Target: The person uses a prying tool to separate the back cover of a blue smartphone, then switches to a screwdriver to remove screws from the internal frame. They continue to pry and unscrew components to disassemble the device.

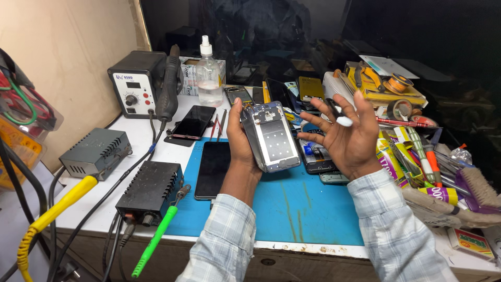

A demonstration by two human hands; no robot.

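My left hand (239, 141) grips an opened phone body (272, 137), a silver frame with its bare inner plate facing up, held tilted above the blue work mat (292, 209). My right hand (348, 137) hovers just right of it, palm toward the phone and fingers spread. A small black-and-white tool (338, 114) sits pinched between its upper fingers. Below the right hand lie more phone parts (319, 159) on the mat.
A black phone (213, 169) lies on the mat's left; another (193, 122) sits behind it. A hot-air station (136, 83), spray bottle (210, 78), grey box (96, 152), black power unit (150, 189) and green-handled iron (156, 240) fill the left. Tools, markers and a brush (477, 188) crowd the right.
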